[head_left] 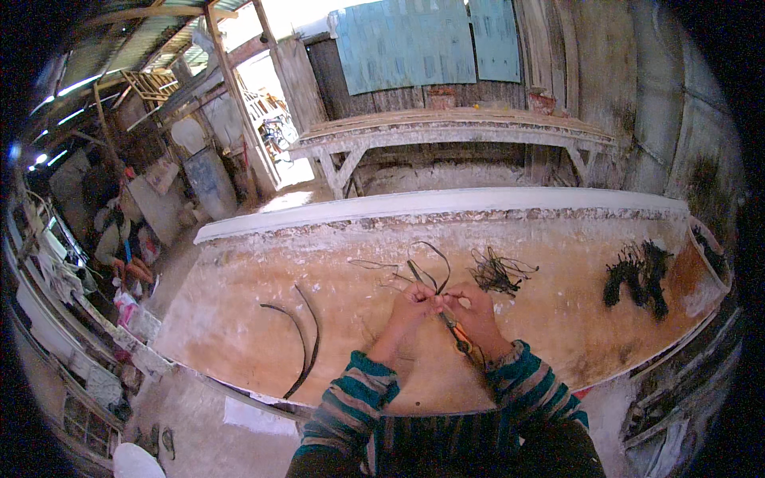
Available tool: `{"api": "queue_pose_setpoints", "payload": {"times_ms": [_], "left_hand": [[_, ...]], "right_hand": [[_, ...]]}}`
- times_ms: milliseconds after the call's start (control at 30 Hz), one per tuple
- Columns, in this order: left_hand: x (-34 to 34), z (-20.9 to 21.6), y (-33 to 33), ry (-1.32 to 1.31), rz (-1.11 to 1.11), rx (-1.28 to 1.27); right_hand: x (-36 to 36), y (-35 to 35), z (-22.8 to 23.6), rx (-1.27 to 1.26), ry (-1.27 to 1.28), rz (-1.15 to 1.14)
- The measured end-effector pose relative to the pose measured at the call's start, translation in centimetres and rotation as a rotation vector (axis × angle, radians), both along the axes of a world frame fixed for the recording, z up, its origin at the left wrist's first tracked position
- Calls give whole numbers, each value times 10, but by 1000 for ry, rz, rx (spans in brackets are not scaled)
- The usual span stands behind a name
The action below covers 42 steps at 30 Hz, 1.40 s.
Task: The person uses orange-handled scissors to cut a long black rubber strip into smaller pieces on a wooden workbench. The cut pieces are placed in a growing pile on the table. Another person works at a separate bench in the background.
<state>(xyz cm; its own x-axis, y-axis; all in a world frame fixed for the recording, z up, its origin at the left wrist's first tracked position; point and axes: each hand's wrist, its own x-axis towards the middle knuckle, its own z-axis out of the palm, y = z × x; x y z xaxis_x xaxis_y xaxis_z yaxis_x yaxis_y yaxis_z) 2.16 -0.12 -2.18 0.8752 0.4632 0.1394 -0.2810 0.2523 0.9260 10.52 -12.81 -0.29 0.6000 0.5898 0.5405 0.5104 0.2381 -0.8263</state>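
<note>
My left hand [414,304] and my right hand [476,312] meet over the middle of the table, fingertips pinched together. Both close on a thin dark strip [441,267], whose looped end sticks out beyond them. A small tool with orange handles [460,336] lies below the fingertips, along the inside of my right hand; its exact kind is unclear, and whether the hand grips it is hidden. Two curved dark strips [312,338] lie to the left. Thin loops of dark cord [374,264] rest just past my left hand, and a dark tangle of cords [498,273] beyond my right.
Knotted black bundles [637,279] lie at the table's right end, beside a curved sheet [701,271]. A white raised ledge [446,205] runs along the far edge of the worn wooden table [231,319]. Behind stands a long bench [454,127]. Another person [119,243] sits at far left.
</note>
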Motion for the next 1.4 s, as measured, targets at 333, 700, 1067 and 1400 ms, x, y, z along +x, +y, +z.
{"api": "queue_pose_setpoints", "payload": {"times_ms": [333,700,1067,1400], "left_hand": [[5,-17,8,24,-139,-286],[-7,-7,24,159,-313,-229],[-4,9,3,-8,-184,-272],[-2,7,-7,-25,-67,-240]], "right_hand": [[1,-7,2,47,-590,-137],[1,-9,13,-168,-529,196],[4,-8,6,-106,-484,-36],[4,-9,9,-71,-630,-91]]}}
